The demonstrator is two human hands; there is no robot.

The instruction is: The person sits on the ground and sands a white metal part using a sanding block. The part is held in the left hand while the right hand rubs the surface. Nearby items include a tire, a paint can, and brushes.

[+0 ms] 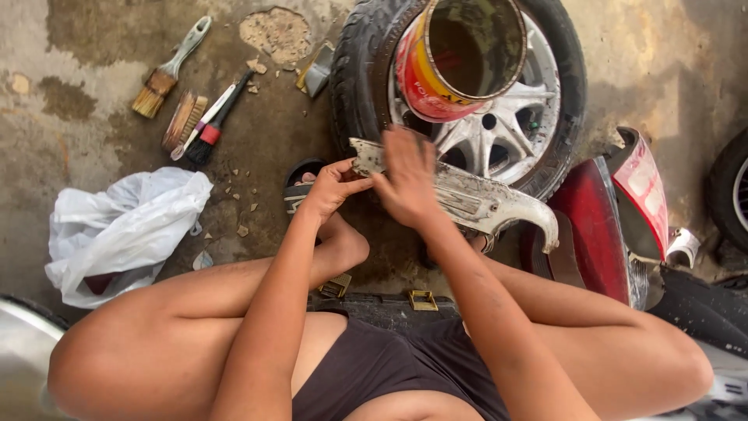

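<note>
A long curved grey-white car body part (483,199), smeared with filler, lies across my lap in front of a tyre. My left hand (331,187) pinches its left end and holds it steady. My right hand (407,179) lies flat on the part's top surface just right of the left hand, fingers pressed down; whether anything sits under the palm is hidden.
A tyre on an alloy wheel (538,109) lies ahead with a red and yellow tin (456,58) on it. Several brushes (187,105) lie on the concrete at upper left, a white plastic bag (121,230) at left, red tail lights (615,210) at right.
</note>
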